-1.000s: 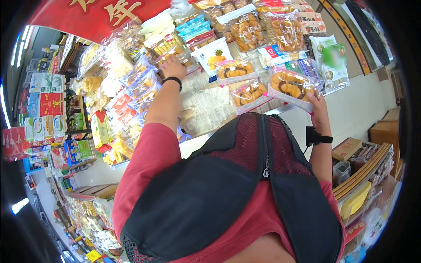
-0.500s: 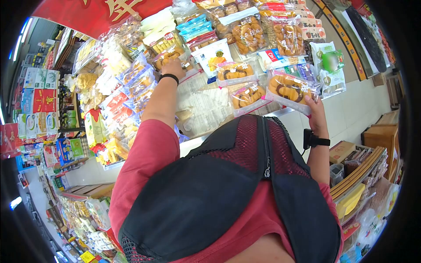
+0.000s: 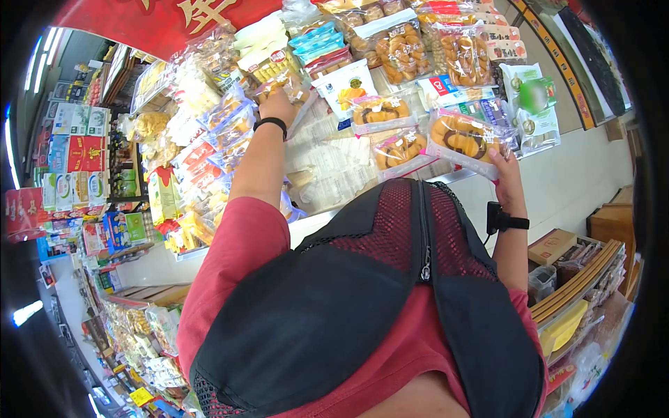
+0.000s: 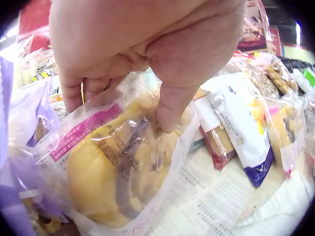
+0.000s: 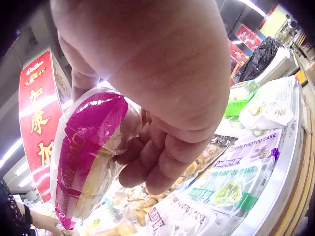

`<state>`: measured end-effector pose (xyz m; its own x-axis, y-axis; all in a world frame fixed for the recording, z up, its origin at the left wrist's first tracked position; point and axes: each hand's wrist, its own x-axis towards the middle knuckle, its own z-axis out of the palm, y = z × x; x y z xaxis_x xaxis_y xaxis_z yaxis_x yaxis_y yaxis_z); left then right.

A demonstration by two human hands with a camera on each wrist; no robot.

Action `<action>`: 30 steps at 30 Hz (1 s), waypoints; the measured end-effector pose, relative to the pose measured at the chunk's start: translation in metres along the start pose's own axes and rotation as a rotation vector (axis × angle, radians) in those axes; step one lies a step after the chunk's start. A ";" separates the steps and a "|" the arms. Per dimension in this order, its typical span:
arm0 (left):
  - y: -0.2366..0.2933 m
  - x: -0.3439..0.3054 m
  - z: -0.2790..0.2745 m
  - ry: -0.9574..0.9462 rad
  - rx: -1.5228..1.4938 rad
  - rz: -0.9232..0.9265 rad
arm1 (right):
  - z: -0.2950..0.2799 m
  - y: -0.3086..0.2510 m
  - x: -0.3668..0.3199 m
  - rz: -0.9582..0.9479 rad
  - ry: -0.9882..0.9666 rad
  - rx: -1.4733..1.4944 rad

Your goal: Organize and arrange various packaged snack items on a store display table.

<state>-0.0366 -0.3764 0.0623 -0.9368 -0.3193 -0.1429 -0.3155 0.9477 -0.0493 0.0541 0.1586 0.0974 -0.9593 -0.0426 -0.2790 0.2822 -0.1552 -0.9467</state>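
Along the left edge of the counter there's a heap of snack bags, stacked up toward a red banner at the back.

The left hand, with a black wristband on the wrist, is stretched out to the far left part of the counter. It's got a bag of yellow pastry pinched at the top, thumb pressed into the front of the plastic and fingers curled behind it. The bag sits right in among the other snacks, and I can't tell if it's lifted clear or resting on the pile.

Just right of that hand is a white pouch with an orange picture on it. Below it, printed paper sheets cover the middle of the counter. Two clear trays of bread rings lie on the paper, one behind the other.

Further right, near the right edge of the counter, the right hand holds up a pack of ring bread. The fingers are curled under its near end, and the wrist view shows them wrapped around the plastic next to a pink label. The pack is tilted and just beside the nearer tray.

A cardboard box sits lower down at the far right, off the counter.
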 end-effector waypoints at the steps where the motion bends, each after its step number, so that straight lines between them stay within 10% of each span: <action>1: -0.002 0.000 -0.004 0.007 -0.100 -0.037 | 0.001 0.001 0.000 -0.008 -0.005 0.008; 17: 0.028 -0.066 -0.117 0.535 -0.836 -0.003 | 0.007 0.005 0.007 0.042 -0.081 -0.009; 25: 0.076 -0.091 -0.101 0.276 -1.344 0.230 | 0.042 0.014 0.014 0.115 -0.175 -0.162; 30: 0.085 -0.105 -0.073 0.273 -1.117 0.179 | 0.063 0.029 0.026 0.168 -0.326 -0.286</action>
<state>0.0239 -0.2624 0.1456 -0.9400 -0.2986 0.1651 -0.0053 0.4966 0.8680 0.0374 0.0910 0.0733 -0.8382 -0.3590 -0.4104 0.3795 0.1566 -0.9119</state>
